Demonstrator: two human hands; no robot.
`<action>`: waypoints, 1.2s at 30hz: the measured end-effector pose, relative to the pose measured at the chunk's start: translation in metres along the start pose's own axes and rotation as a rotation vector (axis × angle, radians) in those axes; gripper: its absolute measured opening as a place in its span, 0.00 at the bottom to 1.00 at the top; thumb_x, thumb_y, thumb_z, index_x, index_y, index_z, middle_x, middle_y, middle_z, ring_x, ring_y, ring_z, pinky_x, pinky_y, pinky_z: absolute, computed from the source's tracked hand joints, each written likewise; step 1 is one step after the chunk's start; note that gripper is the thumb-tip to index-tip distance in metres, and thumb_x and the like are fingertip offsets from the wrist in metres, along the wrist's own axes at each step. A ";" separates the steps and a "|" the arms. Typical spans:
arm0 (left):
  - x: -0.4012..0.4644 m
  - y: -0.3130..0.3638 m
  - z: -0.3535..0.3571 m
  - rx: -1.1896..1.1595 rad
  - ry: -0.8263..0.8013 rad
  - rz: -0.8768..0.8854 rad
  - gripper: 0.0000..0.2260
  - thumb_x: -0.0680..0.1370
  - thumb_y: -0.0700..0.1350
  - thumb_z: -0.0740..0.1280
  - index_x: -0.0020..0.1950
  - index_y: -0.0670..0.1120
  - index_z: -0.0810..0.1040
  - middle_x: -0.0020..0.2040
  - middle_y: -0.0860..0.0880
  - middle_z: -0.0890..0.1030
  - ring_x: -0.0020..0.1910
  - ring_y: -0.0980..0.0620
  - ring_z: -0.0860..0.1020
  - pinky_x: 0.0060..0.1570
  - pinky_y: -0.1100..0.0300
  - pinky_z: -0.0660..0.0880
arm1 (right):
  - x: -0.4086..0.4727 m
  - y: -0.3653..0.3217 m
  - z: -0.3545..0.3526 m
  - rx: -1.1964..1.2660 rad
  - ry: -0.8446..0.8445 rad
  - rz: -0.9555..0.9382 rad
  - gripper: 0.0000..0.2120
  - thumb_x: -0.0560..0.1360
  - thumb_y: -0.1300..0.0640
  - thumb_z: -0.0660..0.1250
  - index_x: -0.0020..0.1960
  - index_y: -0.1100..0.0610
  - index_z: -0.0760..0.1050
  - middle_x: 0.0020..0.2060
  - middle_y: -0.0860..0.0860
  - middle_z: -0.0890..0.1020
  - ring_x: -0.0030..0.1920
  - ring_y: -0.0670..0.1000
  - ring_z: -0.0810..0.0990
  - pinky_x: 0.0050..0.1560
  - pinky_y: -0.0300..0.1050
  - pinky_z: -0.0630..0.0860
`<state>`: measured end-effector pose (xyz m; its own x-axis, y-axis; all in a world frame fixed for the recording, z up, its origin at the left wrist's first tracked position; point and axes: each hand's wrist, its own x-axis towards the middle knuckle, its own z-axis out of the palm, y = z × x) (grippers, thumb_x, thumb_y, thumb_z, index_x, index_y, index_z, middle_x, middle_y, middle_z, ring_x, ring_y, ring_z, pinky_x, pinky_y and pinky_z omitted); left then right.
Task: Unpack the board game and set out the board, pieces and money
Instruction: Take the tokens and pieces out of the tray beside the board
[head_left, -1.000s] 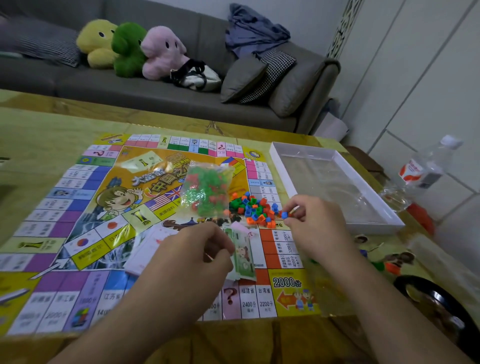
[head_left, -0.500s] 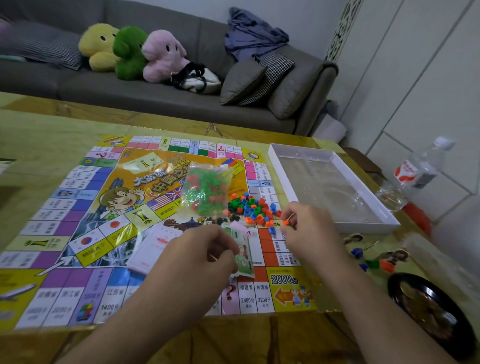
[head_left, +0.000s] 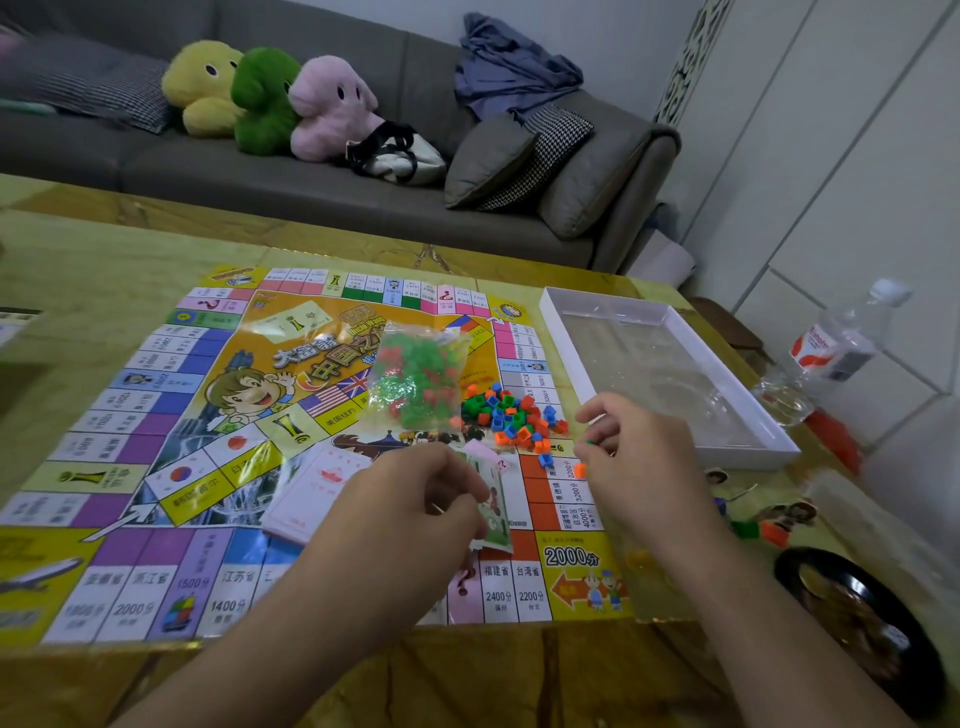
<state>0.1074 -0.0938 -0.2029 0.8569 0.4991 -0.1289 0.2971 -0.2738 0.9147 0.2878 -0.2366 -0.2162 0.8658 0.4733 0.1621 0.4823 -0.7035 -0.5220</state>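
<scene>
The game board (head_left: 156, 415) lies unfolded on the table. On it rest a clear bag of green and red pieces (head_left: 415, 382), a loose pile of small coloured cubes (head_left: 511, 415) and pink cards (head_left: 317, 488). My right hand (head_left: 644, 462) hovers just right of the pile and pinches a tiny green piece (head_left: 589, 442); an orange cube (head_left: 580, 470) lies below its fingers. My left hand (head_left: 410, 519) has curled fingers that pinch the edge of a bundle of green paper money (head_left: 496, 514).
An open white box tray (head_left: 569, 353) stands at the board's right edge. Beyond it stands a plastic bottle (head_left: 836, 348). Character tokens (head_left: 779, 522) and a black dish (head_left: 857, 629) sit at the near right. A sofa with plush toys is behind the table.
My right hand drew back from the cube pile toward me, and the piece at its fingertips went from blue to orange to green. My left hand barely moved.
</scene>
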 end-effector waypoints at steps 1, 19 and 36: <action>0.001 0.000 0.000 -0.052 -0.002 -0.013 0.10 0.82 0.37 0.65 0.47 0.50 0.82 0.38 0.52 0.86 0.36 0.53 0.85 0.34 0.55 0.82 | -0.005 -0.005 -0.003 0.066 0.008 -0.012 0.10 0.79 0.61 0.74 0.51 0.46 0.78 0.44 0.41 0.82 0.45 0.44 0.83 0.34 0.31 0.79; 0.000 -0.005 -0.012 -0.667 0.101 -0.170 0.05 0.75 0.39 0.75 0.48 0.38 0.86 0.43 0.40 0.88 0.45 0.42 0.88 0.45 0.50 0.86 | -0.015 -0.029 0.010 0.259 0.018 -0.121 0.13 0.81 0.62 0.70 0.54 0.44 0.80 0.48 0.40 0.84 0.51 0.40 0.82 0.46 0.35 0.81; 0.010 -0.005 -0.020 -0.608 0.108 -0.125 0.03 0.75 0.40 0.77 0.46 0.42 0.87 0.39 0.43 0.87 0.39 0.46 0.86 0.42 0.50 0.85 | 0.059 -0.080 0.073 -0.343 -0.146 -0.206 0.06 0.73 0.61 0.73 0.48 0.51 0.82 0.45 0.51 0.83 0.45 0.57 0.81 0.43 0.48 0.80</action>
<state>0.1060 -0.0716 -0.2009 0.7742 0.5861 -0.2389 0.0728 0.2925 0.9535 0.2904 -0.1140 -0.2267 0.7307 0.6753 0.1005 0.6810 -0.7103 -0.1781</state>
